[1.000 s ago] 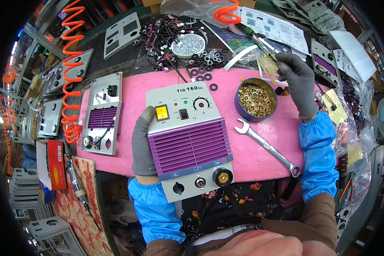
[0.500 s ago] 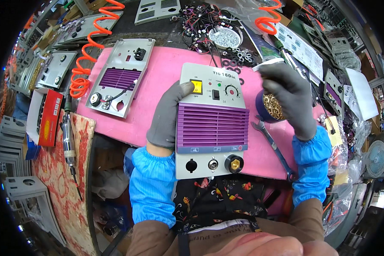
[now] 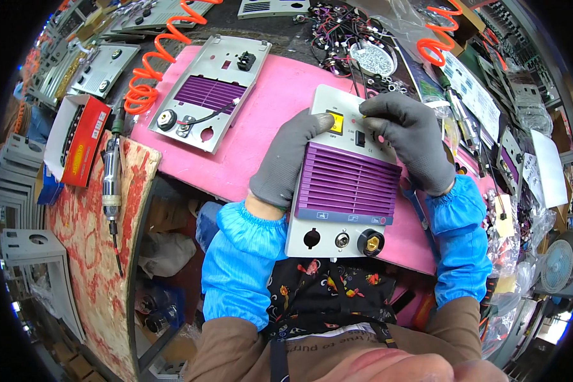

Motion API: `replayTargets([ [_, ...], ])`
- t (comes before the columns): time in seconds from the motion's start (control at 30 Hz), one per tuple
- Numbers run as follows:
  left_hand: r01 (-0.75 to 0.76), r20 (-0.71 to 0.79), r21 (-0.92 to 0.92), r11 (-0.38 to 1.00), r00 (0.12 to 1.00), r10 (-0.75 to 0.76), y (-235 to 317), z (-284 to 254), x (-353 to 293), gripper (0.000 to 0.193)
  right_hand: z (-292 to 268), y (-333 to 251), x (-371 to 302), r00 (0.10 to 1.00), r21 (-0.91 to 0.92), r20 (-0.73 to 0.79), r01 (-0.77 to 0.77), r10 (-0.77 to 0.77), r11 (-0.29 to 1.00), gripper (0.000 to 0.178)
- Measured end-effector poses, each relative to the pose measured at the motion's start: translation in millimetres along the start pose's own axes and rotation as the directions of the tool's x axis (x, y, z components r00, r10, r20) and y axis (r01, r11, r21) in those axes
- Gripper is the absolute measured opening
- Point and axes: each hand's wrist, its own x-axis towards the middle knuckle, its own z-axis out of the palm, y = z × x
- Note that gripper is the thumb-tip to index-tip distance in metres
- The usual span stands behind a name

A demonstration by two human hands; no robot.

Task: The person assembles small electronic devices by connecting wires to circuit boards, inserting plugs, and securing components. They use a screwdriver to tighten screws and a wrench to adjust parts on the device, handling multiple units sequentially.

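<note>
A grey front panel [image 3: 321,226] with a purple louvred vent [image 3: 350,184] is tilted toward me above the pink mat. My left hand [image 3: 280,162], in a grey glove, grips its left edge, the thumb by the yellow rocker switch [image 3: 337,123]. A black socket with a brass centre [image 3: 371,242] sits at the panel's lower right, beside a smaller metal connector [image 3: 342,240]. My right hand [image 3: 417,140], also gloved, has thumb and forefinger pinched at the panel's upper right, covering the dial. Whatever the pinch holds is too small to make out.
A second panel [image 3: 194,127] lies back-side up on the pink mat [image 3: 280,76]. Behind are a bowl of small screws [image 3: 388,60] and tangled wires [image 3: 331,38]. A wrench [image 3: 420,213] lies by my right sleeve. An electric screwdriver [image 3: 112,184] and red box [image 3: 86,143] are left.
My right hand has moved left from above the bowl of brass nuts to the panel's upper right. The panel now leans more to the right. The whole view has shifted.
</note>
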Motion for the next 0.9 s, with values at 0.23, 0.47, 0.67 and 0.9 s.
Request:
replayTargets([
  [0.23,-0.012,0.003,0.071,0.997,1.0,0.012,1,-5,0,0.042,6,5,6,0.957,-0.235,0.095,0.29,-0.275,0.928,0.019],
  [0.47,-0.028,0.002,0.061,0.998,1.0,0.028,-2,-11,4,0.04,13,7,9,0.916,-0.473,0.11,0.39,-0.386,0.79,0.02],
  [0.67,-0.022,-0.027,-0.018,1.0,0.999,0.021,-1,-4,2,0.031,17,-8,14,0.856,-0.685,0.259,0.489,-0.447,0.54,0.02],
  [0.9,-0.053,-0.051,0.05,0.997,0.997,0.055,-1,3,-2,0.031,8,-15,19,0.909,-0.499,0.285,0.412,-0.305,0.762,0.014],
])
